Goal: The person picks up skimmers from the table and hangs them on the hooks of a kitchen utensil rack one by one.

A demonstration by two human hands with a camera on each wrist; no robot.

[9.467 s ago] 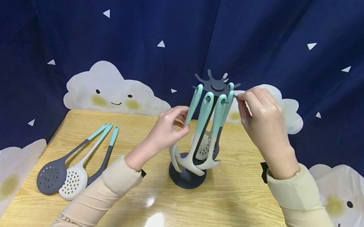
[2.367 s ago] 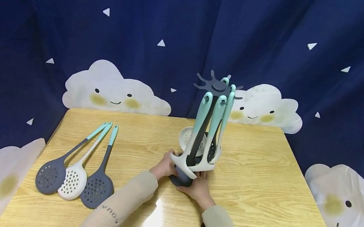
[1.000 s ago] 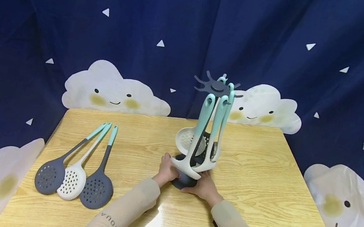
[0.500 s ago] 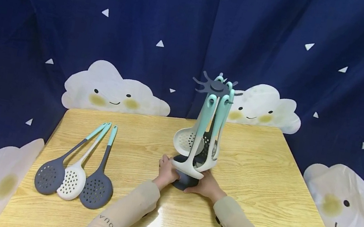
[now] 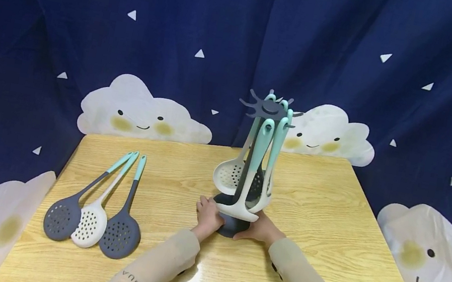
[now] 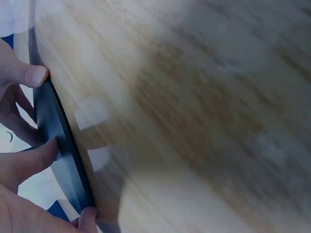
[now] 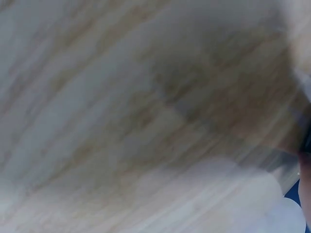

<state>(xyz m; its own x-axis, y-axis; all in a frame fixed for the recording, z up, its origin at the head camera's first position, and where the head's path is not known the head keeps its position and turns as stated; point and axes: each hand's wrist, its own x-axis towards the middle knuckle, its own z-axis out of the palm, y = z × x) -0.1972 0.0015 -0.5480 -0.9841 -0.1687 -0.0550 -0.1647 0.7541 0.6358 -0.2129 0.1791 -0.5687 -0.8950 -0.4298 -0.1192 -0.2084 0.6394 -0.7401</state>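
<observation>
A dark utensil stand (image 5: 245,185) stands upright on the table, its star-shaped hook top (image 5: 270,109) carrying several mint-handled utensils. A pale ladle-like utensil (image 5: 248,185) hangs in front, its bowl facing away. Behind it hang a pale skimmer (image 5: 226,175) and a dark perforated utensil (image 5: 256,186). At the round base (image 5: 233,228), my left hand (image 5: 209,217) grips the left side, and my right hand (image 5: 263,231) grips the right side, some fingers hidden. The left wrist view shows fingers and thumbs on the base's rim (image 6: 65,136). In the right wrist view, the hand is almost out of frame.
Left on the wooden table (image 5: 328,229) lie a dark skimmer (image 5: 62,219), a white skimmer (image 5: 90,225) and another dark skimmer (image 5: 120,237), the first two overlapping. A blue curtain (image 5: 185,13) with cloud shapes hangs behind the table.
Earlier, my hands were up at the hanging handles and hooks; now both are at the base. Since then the stand has turned, front utensils shifting right and the rear pale skimmer left.
</observation>
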